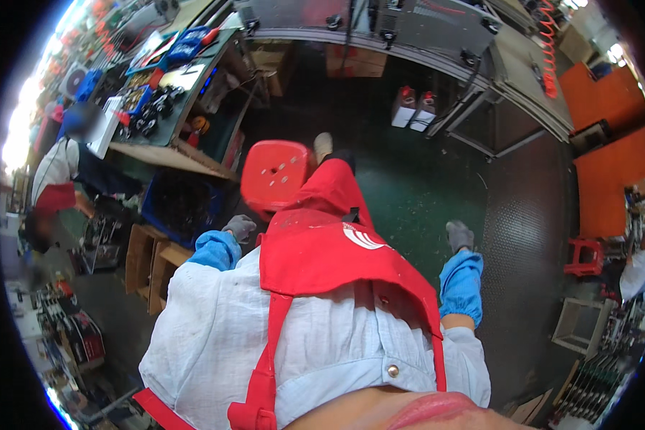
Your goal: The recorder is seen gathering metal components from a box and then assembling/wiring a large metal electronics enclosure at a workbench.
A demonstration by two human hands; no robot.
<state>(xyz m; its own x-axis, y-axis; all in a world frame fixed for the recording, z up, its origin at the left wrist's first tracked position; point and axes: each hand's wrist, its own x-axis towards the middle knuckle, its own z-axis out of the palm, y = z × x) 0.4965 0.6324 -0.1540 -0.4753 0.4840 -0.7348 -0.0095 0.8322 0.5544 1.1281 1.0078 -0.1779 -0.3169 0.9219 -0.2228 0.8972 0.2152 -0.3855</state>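
My left hand point(239, 228), in a grey glove, hangs by my side near the red stool point(274, 175), with no thing visible in it. Its fingers look loosely apart. My right hand point(459, 235), gloved the same way, hangs over the green floor with its fingers loosely bent and nothing seen in them. Blue sleeve covers point(461, 285) reach up both forearms. I wear a red apron point(337, 261) over a pale shirt. One shoe point(323, 145) shows ahead, beside the stool; small pale pieces lie on the stool's seat.
A workbench point(183, 129) with tools and parts stands left, with a blue bin point(183, 204) and cardboard boxes point(154, 265) below. A co-worker point(64, 172) bends there. Ahead are a metal-framed table point(480, 86) and two boxy items point(413, 107). Another red stool point(585, 256) stands right.
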